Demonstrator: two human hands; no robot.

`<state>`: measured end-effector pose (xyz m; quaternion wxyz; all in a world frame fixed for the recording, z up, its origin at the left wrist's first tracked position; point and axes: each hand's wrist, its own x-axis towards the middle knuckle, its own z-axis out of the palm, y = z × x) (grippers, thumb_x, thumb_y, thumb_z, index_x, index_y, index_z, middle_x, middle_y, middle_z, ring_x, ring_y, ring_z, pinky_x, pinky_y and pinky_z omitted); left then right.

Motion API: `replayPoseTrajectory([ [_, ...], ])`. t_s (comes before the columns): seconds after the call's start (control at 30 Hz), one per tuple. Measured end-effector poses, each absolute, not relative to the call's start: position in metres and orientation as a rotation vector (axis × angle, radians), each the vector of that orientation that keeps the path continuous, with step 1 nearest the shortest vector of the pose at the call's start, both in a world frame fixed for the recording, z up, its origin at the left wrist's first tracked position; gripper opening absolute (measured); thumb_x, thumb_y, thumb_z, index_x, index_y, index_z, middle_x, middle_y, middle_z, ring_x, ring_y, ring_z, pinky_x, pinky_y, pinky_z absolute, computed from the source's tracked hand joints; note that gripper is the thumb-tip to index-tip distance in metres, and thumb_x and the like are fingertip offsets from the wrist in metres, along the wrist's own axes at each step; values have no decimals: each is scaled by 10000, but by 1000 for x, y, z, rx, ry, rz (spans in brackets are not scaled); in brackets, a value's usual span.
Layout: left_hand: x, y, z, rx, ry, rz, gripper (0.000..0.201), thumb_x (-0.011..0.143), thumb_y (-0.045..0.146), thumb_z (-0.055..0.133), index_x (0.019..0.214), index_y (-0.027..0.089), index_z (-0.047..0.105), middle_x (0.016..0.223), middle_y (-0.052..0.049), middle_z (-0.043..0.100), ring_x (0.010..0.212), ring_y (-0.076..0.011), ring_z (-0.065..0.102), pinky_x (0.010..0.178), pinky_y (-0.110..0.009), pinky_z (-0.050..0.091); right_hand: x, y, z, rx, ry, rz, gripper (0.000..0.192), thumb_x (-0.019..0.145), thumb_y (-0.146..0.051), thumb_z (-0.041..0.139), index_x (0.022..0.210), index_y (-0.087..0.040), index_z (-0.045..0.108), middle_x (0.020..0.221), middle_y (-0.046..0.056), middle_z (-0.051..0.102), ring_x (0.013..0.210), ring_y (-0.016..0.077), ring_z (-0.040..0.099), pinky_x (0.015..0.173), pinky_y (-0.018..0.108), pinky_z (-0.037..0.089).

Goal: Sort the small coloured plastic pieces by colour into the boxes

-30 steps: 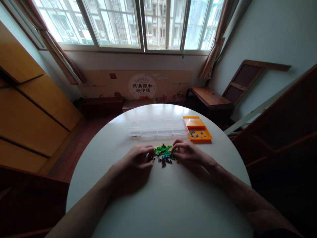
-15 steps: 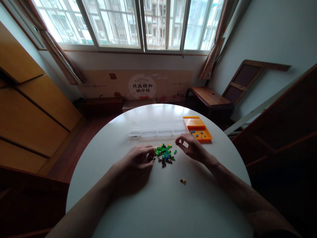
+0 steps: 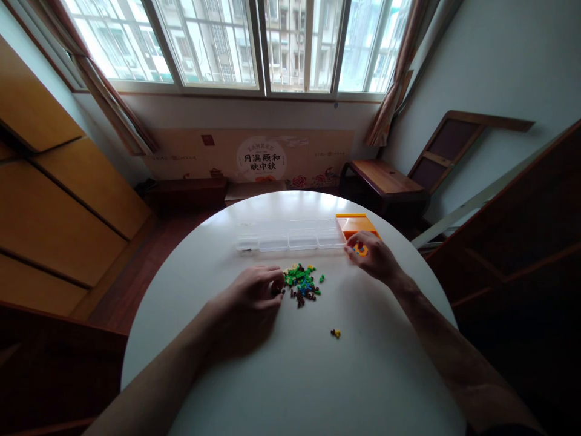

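A heap of small toy bricks (image 3: 300, 280), mostly green with blue, brown and yellow ones, lies on the white round table. My left hand (image 3: 258, 287) rests at the heap's left edge, fingers curled in; whatever they hold is hidden. Over the front part of the orange tray (image 3: 358, 225) is my right hand (image 3: 376, 257), its fingertips drawn together. Anything between those tips is too small to make out. Blue pieces in the tray are mostly covered by this hand. Closer to me sits a small brown and yellow cluster of bricks (image 3: 335, 333).
A clear plastic box with compartments (image 3: 288, 239) stands behind the heap and meets the orange tray's left side. The table (image 3: 281, 387) has a rounded edge. Beyond it are a wooden stool (image 3: 385, 177) and a window (image 3: 218, 45).
My right hand has moved away from beside the heap, back and to the right, and is now over the orange tray. My left hand has stayed in place.
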<state>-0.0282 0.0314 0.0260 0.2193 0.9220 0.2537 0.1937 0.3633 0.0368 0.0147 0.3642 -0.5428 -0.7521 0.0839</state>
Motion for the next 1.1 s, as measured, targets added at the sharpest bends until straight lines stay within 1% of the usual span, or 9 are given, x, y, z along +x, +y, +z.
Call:
replayPoseTrajectory([
  [0.1,-29,33,24,2538,702,531,82,863,247,687,922,212,641,857,0,649,701,-134,509,672,-245,388,349,18,32,-1183,-2144,959,364,992,-536,751,864,-195,728,722,12,697,630,143,587,600,267,468],
  [0.17,-29,34,23,2535,704,524,83,875,255,688,937,213,651,859,0,647,709,-135,513,681,-245,393,338,6,44,-1026,-2189,1609,417,988,-592,759,957,-177,782,746,20,754,578,115,602,562,234,477],
  [0.23,-30,34,23,2540,706,510,73,887,258,684,935,212,653,864,-1,644,713,-135,518,683,-247,394,326,-3,52,-881,-2180,2095,456,948,-618,802,1030,-169,819,841,49,807,630,127,695,610,231,554],
  [0.3,-29,34,24,2543,712,503,65,894,259,682,923,210,649,856,1,635,709,-134,516,681,-248,391,316,-9,55,-806,-2164,2309,468,885,-596,876,1078,-171,842,920,63,835,766,161,777,713,231,611],
  [0.4,-27,33,26,2535,720,510,70,895,257,686,912,208,640,846,5,628,702,-132,509,673,-248,388,308,-12,50,-876,-2128,2362,499,856,-572,909,1133,-163,843,996,80,853,860,190,816,769,231,639],
  [0.5,-25,32,27,2521,713,510,67,891,245,684,901,205,631,840,3,624,706,-135,511,671,-248,388,307,-11,41,-916,-2072,2349,512,902,-580,865,1175,-150,821,1019,100,855,809,192,814,737,253,649],
  [0.6,-23,30,29,2519,735,499,68,885,233,683,886,204,622,835,2,616,722,-140,519,678,-248,388,307,-10,39,-879,-2137,2070,444,956,-556,814,1134,-149,823,993,85,848,812,178,792,757,249,627],
  [0.73,-22,29,30,2523,741,503,76,885,233,677,875,206,607,825,8,607,725,-139,517,682,-245,379,306,-10,43,-816,-2253,1646,280,1011,-426,762,1123,-180,835,1051,58,838,955,189,768,845,251,575],
  [1.1,-21,31,29,2509,719,508,87,896,245,675,873,205,602,823,5,608,724,-139,513,686,-248,381,308,-4,34,-812,-2149,1259,199,1031,-201,632,1129,-223,803,1141,35,817,1032,178,720,979,318,547],
])
